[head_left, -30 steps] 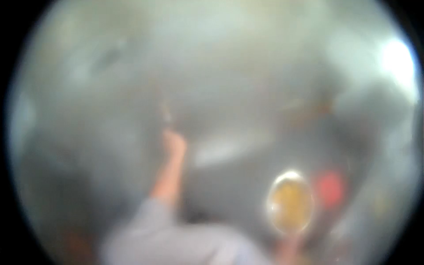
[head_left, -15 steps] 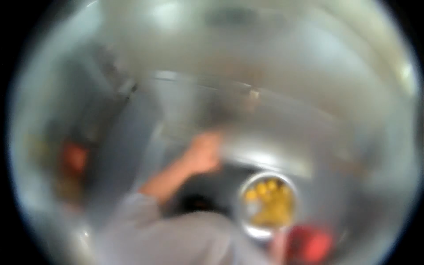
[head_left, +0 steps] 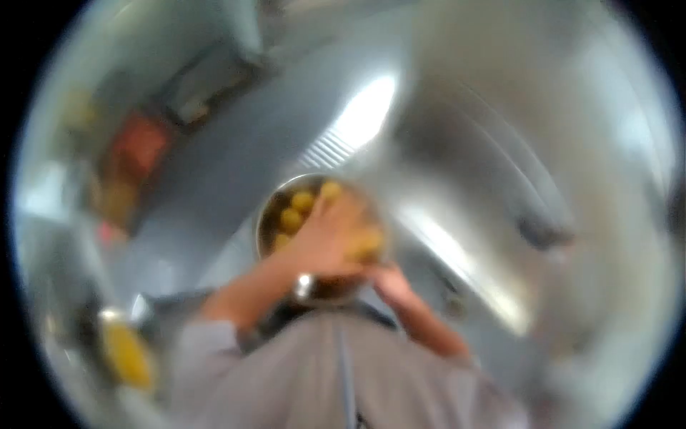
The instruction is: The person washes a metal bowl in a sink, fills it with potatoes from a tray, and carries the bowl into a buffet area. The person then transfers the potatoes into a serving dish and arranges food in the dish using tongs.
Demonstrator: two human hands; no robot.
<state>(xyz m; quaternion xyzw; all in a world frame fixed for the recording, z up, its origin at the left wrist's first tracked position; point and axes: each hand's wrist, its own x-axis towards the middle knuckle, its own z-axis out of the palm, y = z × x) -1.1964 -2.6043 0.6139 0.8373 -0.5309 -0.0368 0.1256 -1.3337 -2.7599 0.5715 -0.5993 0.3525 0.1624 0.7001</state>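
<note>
A round metal bowl (head_left: 266, 223) with several yellow balls (head_left: 302, 201) in it is close in front of my body. My left hand (head_left: 330, 232) reaches across the inside of the bowl, over the balls. One digit points up beside a ball, and the hand looks spread, though its other fingers are blurred. At the bowl's right edge, my right hand (head_left: 389, 282) is closed against the rim and appears to grip it. Part of the bowl's contents is hidden under my left hand.
Grey metal counter (head_left: 236, 143) surfaces extend beyond the bowl, with a ridged metal part (head_left: 329, 149) just past it. A shiny metal edge (head_left: 464, 264) runs along the right. Something red (head_left: 141, 143) stands at left; a container with yellow contents (head_left: 127, 354) is at lower left.
The view has turned. The bowl, earlier at lower right near something red, is now central before me. My left hand has moved from beside it to inside it; my right hand is at its rim.
</note>
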